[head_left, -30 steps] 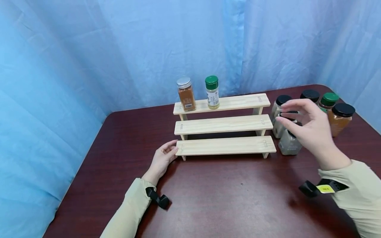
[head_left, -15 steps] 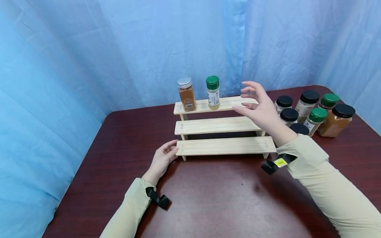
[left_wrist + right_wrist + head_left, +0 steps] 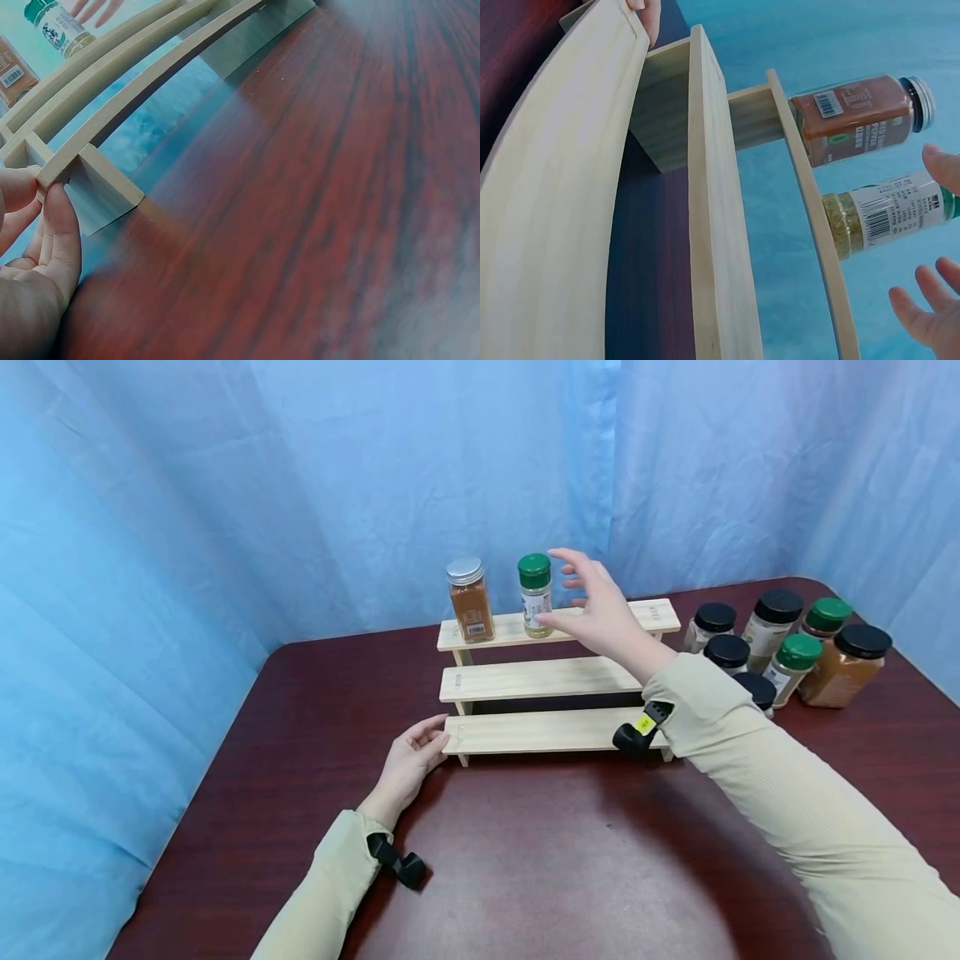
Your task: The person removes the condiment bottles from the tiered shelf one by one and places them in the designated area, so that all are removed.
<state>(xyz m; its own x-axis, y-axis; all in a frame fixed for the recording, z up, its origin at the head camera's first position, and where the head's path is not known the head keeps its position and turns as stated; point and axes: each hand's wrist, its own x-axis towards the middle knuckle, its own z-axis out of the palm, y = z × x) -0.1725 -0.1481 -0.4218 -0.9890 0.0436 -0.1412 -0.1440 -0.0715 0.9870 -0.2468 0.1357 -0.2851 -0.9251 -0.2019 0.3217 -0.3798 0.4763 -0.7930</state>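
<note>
A three-step wooden spice rack stands on the table. Its lowest board's left end is pinched between the thumb and fingers of my left hand, as the left wrist view shows. On the top step stand a brown spice jar with a silver lid and, to its right, a spice jar with a green cap. My right hand is at the right side of the green-capped jar, thumb and fingers spread apart around it, holding nothing. In the right wrist view, a gap shows between the fingertips and this jar.
Several spice jars with black and green lids stand close together right of the rack, partly behind the right sleeve. A blue curtain hangs behind the dark red wooden table.
My right hand has moved left from over the jars at the right, across the rack, to the green-capped jar. My left hand has stayed at the lowest board's end.
</note>
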